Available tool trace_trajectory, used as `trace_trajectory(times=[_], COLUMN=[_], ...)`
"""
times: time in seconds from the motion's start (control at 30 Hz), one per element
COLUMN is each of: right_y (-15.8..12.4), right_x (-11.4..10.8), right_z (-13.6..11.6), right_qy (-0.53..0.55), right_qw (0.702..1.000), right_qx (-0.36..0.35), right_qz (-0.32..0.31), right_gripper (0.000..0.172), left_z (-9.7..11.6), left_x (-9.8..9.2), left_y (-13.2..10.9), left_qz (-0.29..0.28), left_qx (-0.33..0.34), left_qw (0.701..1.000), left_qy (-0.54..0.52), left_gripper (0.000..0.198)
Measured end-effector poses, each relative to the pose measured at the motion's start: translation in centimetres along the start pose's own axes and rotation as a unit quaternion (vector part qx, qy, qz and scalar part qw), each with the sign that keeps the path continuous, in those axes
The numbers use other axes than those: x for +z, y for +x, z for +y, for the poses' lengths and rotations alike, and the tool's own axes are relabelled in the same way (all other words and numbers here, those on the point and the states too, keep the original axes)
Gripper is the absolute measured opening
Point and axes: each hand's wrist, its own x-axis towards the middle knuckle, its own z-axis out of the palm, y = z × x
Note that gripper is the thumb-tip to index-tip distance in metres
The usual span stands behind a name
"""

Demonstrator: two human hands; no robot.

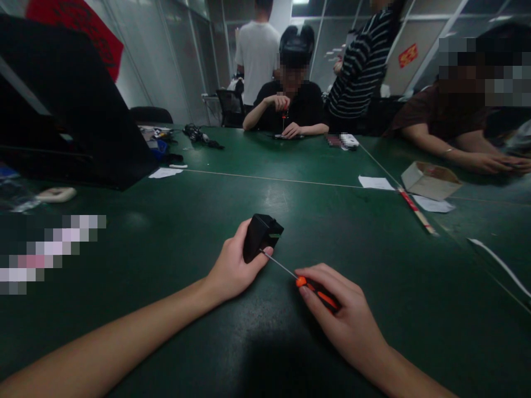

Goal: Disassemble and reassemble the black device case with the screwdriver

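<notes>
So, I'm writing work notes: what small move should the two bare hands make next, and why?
Probably a slight turn of the orange and black handled metal screwdriver: its tip appears to meet the black boxy object, which the left hand holds, and the right hand grips the screwdriver.

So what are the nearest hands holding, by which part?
Left hand: a black box, by its left and near sides. Right hand: a screwdriver, by its handle.

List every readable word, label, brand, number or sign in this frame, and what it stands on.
None is readable.
Red sheet, upper left: dark characters, too blurred.
Small red-and-gold sign, upper right: too small.
Angular black case in the left hand: no legible lettering.
</notes>
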Motion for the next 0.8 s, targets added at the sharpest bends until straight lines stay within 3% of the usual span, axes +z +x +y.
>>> trace_trajectory(times=[0.13,0.27,0.4,0.5,0.63,0.8], right_y=[0.1,0.1,0.0,0.0,0.2,0.0], right_x=[0.1,0.6,1.1,1.0,0.6,1.0], right_z=[-0.2,-0.5,-0.4,-0.2,0.0,-0.1], right_qy=[0.029,0.13,0.327,0.395,0.42,0.383], right_qw=[0.999,0.981,0.894,0.854,0.845,0.865], right_qx=[0.042,0.144,0.275,0.304,0.307,0.304], right_qz=[-0.006,-0.031,-0.134,-0.145,-0.124,-0.115], right_gripper=[0.013,0.016,0.042,0.05,0.048,0.05], left_z=[0.0,0.0,-0.4,-0.7,-0.8,-0.7], left_x=[0.0,0.1,0.3,0.3,0.3,0.3], left_y=[-0.1,-0.1,-0.2,-0.4,-0.5,-0.6], left_qz=[0.013,0.018,0.017,0.019,0.015,0.016], left_qx=[0.01,0.015,0.027,0.034,0.035,0.039], left_qw=[1.0,0.999,0.997,0.996,0.994,0.989], left_qy=[0.023,0.045,0.064,0.077,0.105,0.145], left_gripper=[0.049,0.051,0.054,0.056,0.058,0.057])
